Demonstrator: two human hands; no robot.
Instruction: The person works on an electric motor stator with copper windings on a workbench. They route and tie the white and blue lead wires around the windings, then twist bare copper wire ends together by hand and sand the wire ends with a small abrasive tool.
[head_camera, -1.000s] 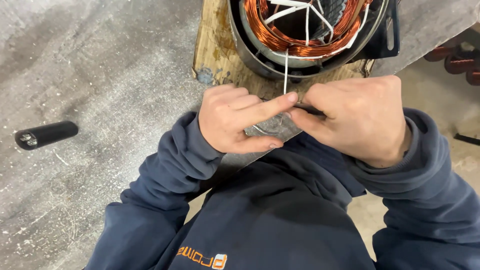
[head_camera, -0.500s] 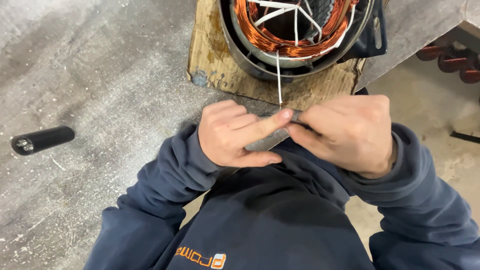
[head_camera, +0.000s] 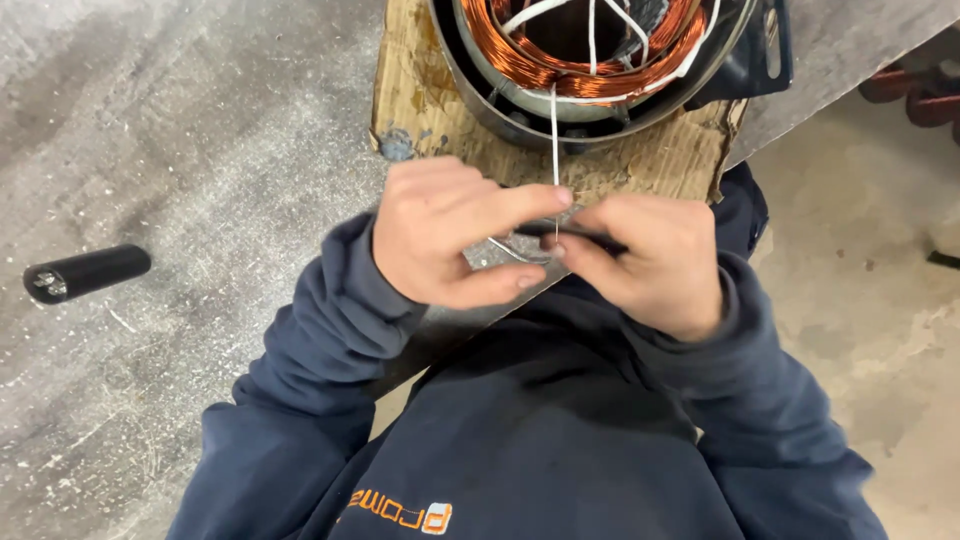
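Both hands met at the counter edge: the left hand and right hand each kept a narrow grip on a white cord (taut) running from the copper-wound stator on cardboard. A black cylinder lay well apart.

A workshop for motor repair: a scuffed grey metal workbench carries an open motor stator with copper windings on a cardboard scrap at its edge, above a stained concrete floor.
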